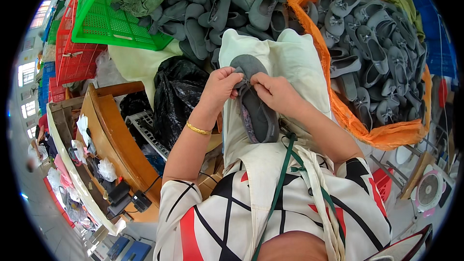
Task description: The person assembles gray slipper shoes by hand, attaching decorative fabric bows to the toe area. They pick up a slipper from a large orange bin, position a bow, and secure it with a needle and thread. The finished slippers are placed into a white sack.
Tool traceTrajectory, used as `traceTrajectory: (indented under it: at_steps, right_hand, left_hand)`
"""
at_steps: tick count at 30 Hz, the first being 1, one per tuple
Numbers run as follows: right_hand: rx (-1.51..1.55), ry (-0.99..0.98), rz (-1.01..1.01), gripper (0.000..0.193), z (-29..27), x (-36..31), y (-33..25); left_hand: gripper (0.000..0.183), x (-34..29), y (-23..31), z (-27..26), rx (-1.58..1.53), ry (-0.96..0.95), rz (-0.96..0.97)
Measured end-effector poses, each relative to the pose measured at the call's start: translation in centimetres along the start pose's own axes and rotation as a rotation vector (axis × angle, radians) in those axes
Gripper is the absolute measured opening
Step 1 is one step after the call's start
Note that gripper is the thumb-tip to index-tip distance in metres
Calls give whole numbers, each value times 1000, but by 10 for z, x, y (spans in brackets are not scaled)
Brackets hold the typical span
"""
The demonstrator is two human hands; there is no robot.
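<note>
A dark grey fabric shoe (258,121) lies on the pale cloth over my lap, its toe pointing away from me and its patterned insole showing. My left hand (221,87) is closed, with thumb and fingertips pinching grey material at the left of the shoe's front. On the other side, my right hand (279,95) is closed too, its fingertips gripping the front edge of the shoe's opening. The small piece between my fingertips is partly hidden; it looks like part of a bow. The pale cloth (299,63) spreads beneath the shoe and both hands.
Many similar grey shoes (195,29) are heaped ahead. An orange sack (316,43) at the right holds more shoes with bows. At the left stand a green crate (116,26), a red crate (72,60), a black plastic bag (179,101) and a wooden desk (108,145). A fan (429,188) is at the right.
</note>
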State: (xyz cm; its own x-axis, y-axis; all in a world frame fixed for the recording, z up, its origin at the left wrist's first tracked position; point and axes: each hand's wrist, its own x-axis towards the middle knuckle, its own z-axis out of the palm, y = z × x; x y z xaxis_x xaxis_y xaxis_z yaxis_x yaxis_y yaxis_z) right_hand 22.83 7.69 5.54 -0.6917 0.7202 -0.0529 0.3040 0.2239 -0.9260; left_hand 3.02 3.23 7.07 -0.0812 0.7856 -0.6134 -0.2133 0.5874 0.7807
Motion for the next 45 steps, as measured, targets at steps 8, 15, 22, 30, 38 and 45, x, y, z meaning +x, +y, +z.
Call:
traceTrajectory:
  at_steps: [8, 15, 22, 30, 38, 45]
  right_hand:
    - [-11, 29, 24, 11, 2, 4, -4]
    - [-71, 213, -36, 10, 26, -4, -2]
    - [-36, 196, 203, 16, 23, -3, -17]
    - [159, 109, 263, 18, 1, 19, -32]
    - [-7, 285, -142, 13, 8, 20, -12]
    - [251, 442, 62, 18, 14, 62, 9]
  left_hand:
    - [11, 2, 0, -1, -9, -27, 17]
    - [10, 0, 1, -1, -15, 4, -31]
    - [10, 1, -3, -4, -30, -40, 87]
    - [11, -7, 7, 13, -6, -3, 67]
    - [10, 1, -9, 5, 138, 55, 106]
    - [21, 2, -10, 15, 322, 123, 175]
